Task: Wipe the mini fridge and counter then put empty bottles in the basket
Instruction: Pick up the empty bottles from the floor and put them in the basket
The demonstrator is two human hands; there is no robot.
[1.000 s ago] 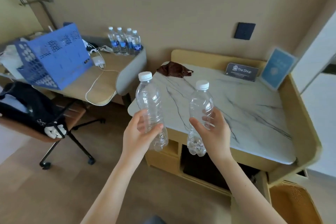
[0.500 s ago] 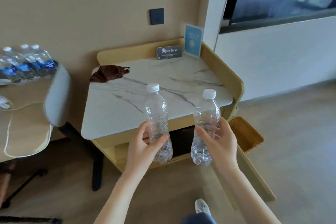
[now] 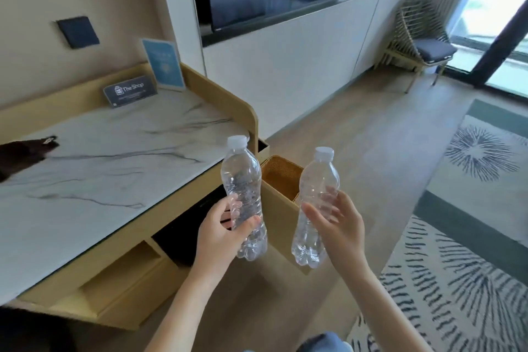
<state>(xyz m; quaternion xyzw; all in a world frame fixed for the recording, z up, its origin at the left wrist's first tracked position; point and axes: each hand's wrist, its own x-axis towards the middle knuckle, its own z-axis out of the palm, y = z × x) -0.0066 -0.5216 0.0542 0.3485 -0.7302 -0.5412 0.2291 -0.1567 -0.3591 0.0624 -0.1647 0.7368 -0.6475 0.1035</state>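
My left hand [image 3: 221, 237] grips a clear empty bottle [image 3: 241, 180] with a white cap, held upright in front of the counter's right end. My right hand [image 3: 341, 227] holds a second clear empty bottle [image 3: 315, 188], also upright, a little to the right. Between and behind the two bottles sits the woven orange-brown basket [image 3: 275, 171] inside a wooden holder beside the counter. The marble counter top [image 3: 114, 157] stretches to the left. Below it the dark mini fridge [image 3: 185, 231] shows in the cabinet opening. A brown cloth [image 3: 20, 153] lies at the counter's left edge.
A dark "The Shop" sign [image 3: 130, 90] and a blue card [image 3: 164, 64] stand at the counter's back. A raised wooden rim [image 3: 225, 100] borders the counter. A patterned rug [image 3: 468, 237] covers the floor at right. A wicker chair [image 3: 420, 40] stands by the window.
My view has swung right: the desk, blue crate and full bottles left the frame, and the basket, rug and window came in. Both hands still hold their bottles, now over the counter's right end.
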